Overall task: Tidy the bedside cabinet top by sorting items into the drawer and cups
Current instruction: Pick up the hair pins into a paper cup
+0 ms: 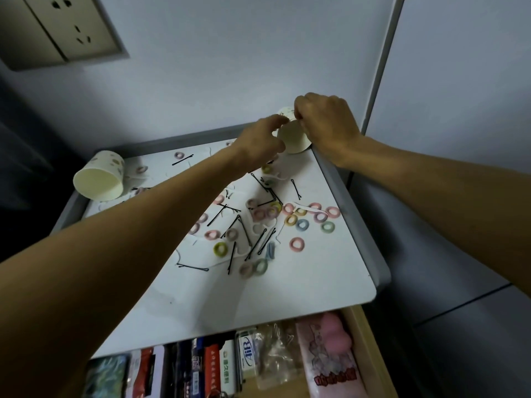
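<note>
A white paper cup (293, 137) stands at the far right corner of the white cabinet top (301, 282). My left hand (258, 143) holds its left side, fingers curved round the wall. My right hand (327, 124) hovers over the cup's mouth, fingertips pinching what looks like a thin dark hairpin, mostly hidden. A second, spotted paper cup (99, 178) lies tilted at the far left corner. Several pastel hair ties (296, 244), black hairpins (192, 267) and thin white strings are strewn over the middle. Below the top, the drawer (365, 346) is open.
The drawer holds several packets, a white box (247, 351), a clear bag (275, 354) and a pink wrapped item (336, 360). A raised grey rim (359, 225) borders the cabinet top. The wall behind carries a socket plate (60, 27); a grey panel stands to the right.
</note>
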